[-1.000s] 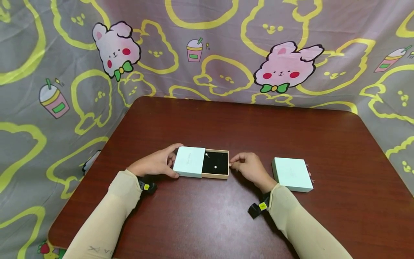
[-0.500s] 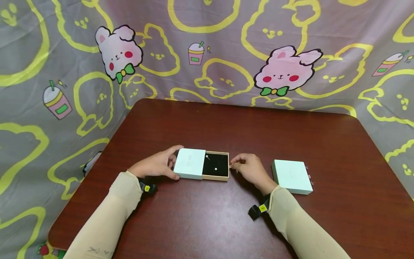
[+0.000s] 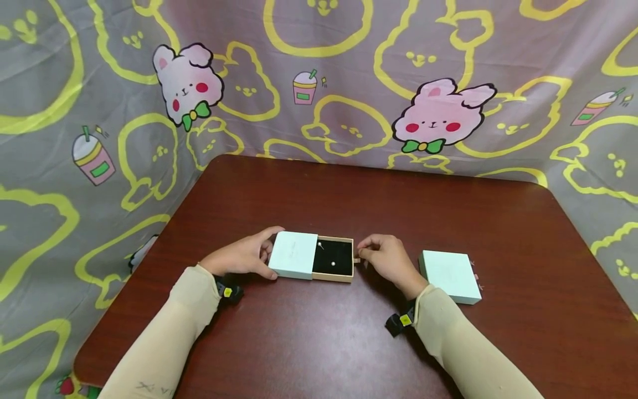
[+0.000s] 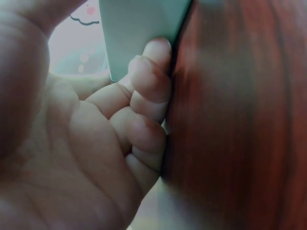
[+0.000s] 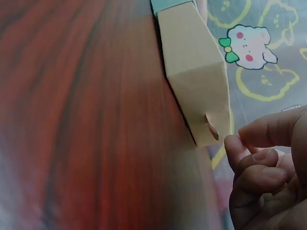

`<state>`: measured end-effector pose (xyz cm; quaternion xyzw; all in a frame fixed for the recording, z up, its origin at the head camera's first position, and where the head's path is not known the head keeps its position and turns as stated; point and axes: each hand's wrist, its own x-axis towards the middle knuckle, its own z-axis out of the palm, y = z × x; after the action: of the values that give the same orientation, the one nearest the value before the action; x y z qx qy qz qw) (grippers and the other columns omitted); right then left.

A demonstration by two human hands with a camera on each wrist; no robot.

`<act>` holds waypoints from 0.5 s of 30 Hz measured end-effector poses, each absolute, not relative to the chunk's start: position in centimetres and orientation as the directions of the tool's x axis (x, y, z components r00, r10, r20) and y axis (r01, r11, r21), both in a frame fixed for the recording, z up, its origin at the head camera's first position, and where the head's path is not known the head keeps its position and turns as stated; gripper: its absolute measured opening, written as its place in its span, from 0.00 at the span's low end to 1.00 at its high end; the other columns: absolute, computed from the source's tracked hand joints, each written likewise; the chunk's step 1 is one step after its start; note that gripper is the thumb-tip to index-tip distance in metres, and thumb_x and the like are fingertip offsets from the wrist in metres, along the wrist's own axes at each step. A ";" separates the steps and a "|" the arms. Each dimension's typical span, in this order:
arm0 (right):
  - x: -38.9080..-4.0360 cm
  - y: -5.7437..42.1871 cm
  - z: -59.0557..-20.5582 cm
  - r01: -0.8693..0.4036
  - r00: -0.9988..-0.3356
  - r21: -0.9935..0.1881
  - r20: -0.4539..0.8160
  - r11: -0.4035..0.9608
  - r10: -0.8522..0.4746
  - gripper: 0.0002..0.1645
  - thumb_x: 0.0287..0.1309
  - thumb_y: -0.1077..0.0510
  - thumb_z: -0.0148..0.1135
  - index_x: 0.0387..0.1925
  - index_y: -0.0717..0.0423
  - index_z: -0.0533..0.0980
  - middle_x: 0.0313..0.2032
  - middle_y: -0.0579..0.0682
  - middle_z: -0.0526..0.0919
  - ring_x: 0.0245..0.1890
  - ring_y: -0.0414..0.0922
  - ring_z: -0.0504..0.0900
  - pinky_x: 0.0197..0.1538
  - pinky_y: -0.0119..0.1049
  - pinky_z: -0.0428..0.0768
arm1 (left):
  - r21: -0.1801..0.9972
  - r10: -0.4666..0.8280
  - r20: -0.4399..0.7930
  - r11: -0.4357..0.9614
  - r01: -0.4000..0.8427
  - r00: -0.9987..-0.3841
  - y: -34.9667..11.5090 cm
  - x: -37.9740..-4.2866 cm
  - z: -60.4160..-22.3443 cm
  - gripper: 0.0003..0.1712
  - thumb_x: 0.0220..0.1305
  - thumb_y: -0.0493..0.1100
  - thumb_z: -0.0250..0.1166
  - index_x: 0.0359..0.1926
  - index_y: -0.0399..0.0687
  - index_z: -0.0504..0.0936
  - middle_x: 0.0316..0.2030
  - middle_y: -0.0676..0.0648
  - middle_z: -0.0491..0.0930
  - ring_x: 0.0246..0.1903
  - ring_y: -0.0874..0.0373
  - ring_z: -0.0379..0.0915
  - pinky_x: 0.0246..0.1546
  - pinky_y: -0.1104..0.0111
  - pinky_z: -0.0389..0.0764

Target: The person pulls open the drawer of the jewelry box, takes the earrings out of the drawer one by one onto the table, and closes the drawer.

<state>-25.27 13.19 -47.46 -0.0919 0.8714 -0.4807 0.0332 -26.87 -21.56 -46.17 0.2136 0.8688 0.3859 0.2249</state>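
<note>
A pale mint jewelry box (image 3: 293, 255) lies on the table with its tan inner drawer (image 3: 333, 277) slid partway out to the right. Two small pearl-headed pieces (image 3: 333, 264) sit on the drawer's black padding. My left hand (image 3: 241, 255) grips the box sleeve between thumb and index finger; in the left wrist view the other fingers (image 4: 151, 81) curl beside its end. My right hand (image 3: 386, 257) is just off the drawer's end, fingers loosely bent. In the right wrist view the ribbon pull tab (image 5: 212, 128) stands free, with fingertips close by it.
A second mint box (image 3: 450, 276), closed, lies right of my right forearm, with a small tab and ribbon ends at its right side. The brown wooden table (image 3: 319, 332) ends at a curtain (image 3: 349, 72) printed with rabbits along the back and left.
My right fingers have let go of the drawer's pull tab and moved slightly away from it. The left hand keeps its grip; the whole scene sits a little lower in the head view.
</note>
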 end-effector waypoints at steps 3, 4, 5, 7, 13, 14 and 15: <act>-25.3 13.3 -47.3 -0.135 -0.980 -0.832 0.031 0.539 -0.197 0.05 0.57 0.64 0.62 0.33 0.57 0.84 0.20 0.49 0.82 0.22 0.46 0.81 0.29 0.38 0.74 | 0.763 0.546 -0.221 0.613 0.206 -0.808 -21.6 -26.9 -46.2 0.60 0.42 0.42 0.81 0.71 0.53 0.53 0.28 0.45 0.76 0.26 0.54 0.69 0.26 0.65 0.71; -25.3 13.3 -47.2 -0.137 -0.980 -0.827 0.032 0.545 -0.198 0.05 0.57 0.63 0.62 0.33 0.56 0.84 0.20 0.49 0.82 0.22 0.46 0.81 0.29 0.38 0.74 | 0.762 0.548 -0.215 0.612 0.212 -0.808 -21.5 -26.9 -46.2 0.60 0.42 0.42 0.81 0.71 0.53 0.53 0.28 0.45 0.75 0.26 0.54 0.69 0.26 0.65 0.70; -25.3 13.3 -47.1 -0.140 -0.979 -0.823 0.032 0.550 -0.202 0.05 0.58 0.63 0.62 0.33 0.56 0.84 0.20 0.49 0.82 0.22 0.46 0.81 0.29 0.38 0.74 | 0.761 0.549 -0.211 0.611 0.217 -0.808 -21.5 -26.9 -46.2 0.60 0.42 0.42 0.81 0.71 0.53 0.54 0.27 0.45 0.75 0.25 0.54 0.69 0.26 0.65 0.70; -25.3 13.4 -47.0 -0.141 -0.978 -0.819 0.028 0.556 -0.207 0.05 0.58 0.63 0.62 0.33 0.56 0.84 0.21 0.49 0.82 0.22 0.46 0.80 0.29 0.39 0.73 | 0.760 0.550 -0.206 0.611 0.222 -0.809 -21.5 -26.9 -46.2 0.59 0.42 0.42 0.81 0.71 0.53 0.54 0.26 0.45 0.75 0.25 0.54 0.68 0.26 0.65 0.70; -25.2 13.3 -46.6 -0.144 -0.973 -0.818 0.013 0.557 -0.232 0.04 0.59 0.62 0.63 0.34 0.55 0.83 0.23 0.50 0.83 0.23 0.47 0.81 0.29 0.40 0.74 | 0.759 0.547 -0.214 0.615 0.215 -0.809 -21.7 -26.7 -46.2 0.59 0.42 0.42 0.81 0.71 0.53 0.54 0.27 0.46 0.75 0.26 0.55 0.68 0.26 0.65 0.70; -25.2 13.3 -46.6 -0.149 -0.972 -0.815 0.015 0.560 -0.236 0.04 0.59 0.62 0.63 0.34 0.55 0.83 0.23 0.50 0.83 0.23 0.47 0.80 0.29 0.40 0.74 | 0.760 0.547 -0.213 0.614 0.215 -0.810 -21.7 -26.7 -46.2 0.59 0.42 0.42 0.81 0.71 0.53 0.54 0.27 0.46 0.75 0.26 0.55 0.68 0.26 0.65 0.70; -25.2 13.3 -46.6 -0.155 -0.971 -0.812 0.020 0.562 -0.239 0.04 0.59 0.61 0.63 0.33 0.55 0.83 0.23 0.50 0.83 0.23 0.47 0.80 0.29 0.40 0.75 | 0.760 0.546 -0.211 0.613 0.216 -0.811 -21.7 -26.7 -46.2 0.59 0.42 0.42 0.81 0.71 0.53 0.54 0.27 0.46 0.75 0.26 0.55 0.68 0.26 0.65 0.70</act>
<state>-25.22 13.33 -46.57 -0.1118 0.8826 -0.4542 0.0464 -26.67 -21.70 -46.17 0.2186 0.8715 0.3818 0.2167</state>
